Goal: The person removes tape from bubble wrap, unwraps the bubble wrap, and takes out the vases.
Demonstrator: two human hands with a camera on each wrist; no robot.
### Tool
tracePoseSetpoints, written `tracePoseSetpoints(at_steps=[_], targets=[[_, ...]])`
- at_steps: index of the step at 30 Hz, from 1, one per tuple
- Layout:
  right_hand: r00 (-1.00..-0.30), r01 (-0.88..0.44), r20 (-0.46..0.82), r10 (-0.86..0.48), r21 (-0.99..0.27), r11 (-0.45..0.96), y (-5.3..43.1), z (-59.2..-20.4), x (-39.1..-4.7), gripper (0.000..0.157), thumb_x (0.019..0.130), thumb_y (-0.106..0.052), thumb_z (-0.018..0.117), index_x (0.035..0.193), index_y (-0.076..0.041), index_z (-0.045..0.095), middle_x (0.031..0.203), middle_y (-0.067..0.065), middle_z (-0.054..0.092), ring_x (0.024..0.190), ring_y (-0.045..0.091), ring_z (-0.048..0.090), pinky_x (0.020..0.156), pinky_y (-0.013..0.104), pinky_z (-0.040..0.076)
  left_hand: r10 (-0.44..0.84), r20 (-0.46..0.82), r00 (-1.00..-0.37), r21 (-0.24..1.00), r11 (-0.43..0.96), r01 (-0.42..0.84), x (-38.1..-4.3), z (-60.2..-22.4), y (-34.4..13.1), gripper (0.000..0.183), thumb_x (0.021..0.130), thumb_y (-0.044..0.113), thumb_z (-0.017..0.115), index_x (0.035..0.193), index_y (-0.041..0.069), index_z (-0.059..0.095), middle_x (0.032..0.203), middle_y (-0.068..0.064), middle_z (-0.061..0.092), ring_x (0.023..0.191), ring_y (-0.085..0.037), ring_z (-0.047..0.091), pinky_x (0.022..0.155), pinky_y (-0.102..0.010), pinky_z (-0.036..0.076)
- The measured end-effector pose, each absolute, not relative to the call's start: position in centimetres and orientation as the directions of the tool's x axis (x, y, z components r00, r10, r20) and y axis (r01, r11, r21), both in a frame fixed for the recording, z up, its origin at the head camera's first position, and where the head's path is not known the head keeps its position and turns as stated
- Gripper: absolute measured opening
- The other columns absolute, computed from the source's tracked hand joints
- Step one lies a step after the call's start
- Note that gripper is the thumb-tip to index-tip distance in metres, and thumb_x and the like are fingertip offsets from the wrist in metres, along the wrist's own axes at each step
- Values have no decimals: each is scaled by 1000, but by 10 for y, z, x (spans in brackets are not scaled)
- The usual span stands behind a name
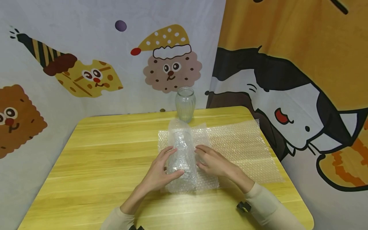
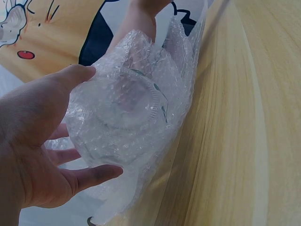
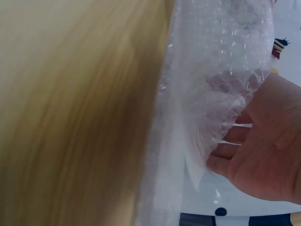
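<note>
A clear glass vessel [image 2: 127, 101] lies inside a roll of bubble wrap [image 1: 181, 159], its round end showing through the film in the left wrist view. My left hand [image 1: 158, 172] holds the roll's left side, thumb over the top near its close end and fingers spread along the flank. At the right flank, my right hand [image 1: 214, 161] has its fingers bent against the bubble wrap [image 3: 225, 94]. In the right wrist view the thumb is partly hidden behind the film.
More bubble wrap [image 1: 238, 147] stretches flat from the roll to the table's right edge. An unwrapped ribbed glass vase [image 1: 185, 105] stands upright at the back edge of the wooden table [image 1: 109, 153], just beyond the roll. Cartoon-printed curtains [image 1: 95, 38] hang behind and to the right.
</note>
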State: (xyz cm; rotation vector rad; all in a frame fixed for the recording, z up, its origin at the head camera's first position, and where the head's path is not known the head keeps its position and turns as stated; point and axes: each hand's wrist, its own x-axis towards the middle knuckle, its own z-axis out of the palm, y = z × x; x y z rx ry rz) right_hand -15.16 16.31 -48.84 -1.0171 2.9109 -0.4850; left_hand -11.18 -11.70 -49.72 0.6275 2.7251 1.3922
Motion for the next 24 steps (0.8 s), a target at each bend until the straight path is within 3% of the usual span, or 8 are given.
tracePoseSetpoints(at_steps=[6,13,19,24], targets=[[-789,-588,13,-615,-306,749,169,-496,-153,73,90,-38,79,150,-6,51,160,24,45,148,41,45,124,57,39,359,155,-920,788,517,334,-112,-497,-117,89,84,58,80,158,25,42,170,-2,31,148,-34,45,91,-43,64],[-777,-565,-93,-623,-335,754,173,-499,-154,84,84,-52,81,154,-21,47,166,17,37,152,36,40,122,58,41,361,144,-921,799,507,324,-112,-498,-119,89,84,58,80,158,26,42,170,-3,30,149,-35,43,93,-45,64],[-760,-584,-94,-643,-337,739,173,-499,-154,80,79,-53,85,145,-19,54,165,16,39,151,37,40,118,59,45,358,149,-922,808,494,322,-112,-498,-123,88,83,58,81,156,26,43,170,-4,31,150,-36,42,94,-46,63],[-763,-571,-122,-635,-335,750,173,-499,-154,81,80,-54,83,144,-14,55,166,19,36,154,38,35,121,60,40,332,134,-934,829,479,289,-113,-499,-126,86,81,50,85,153,28,44,167,1,35,148,-33,45,97,-50,61]])
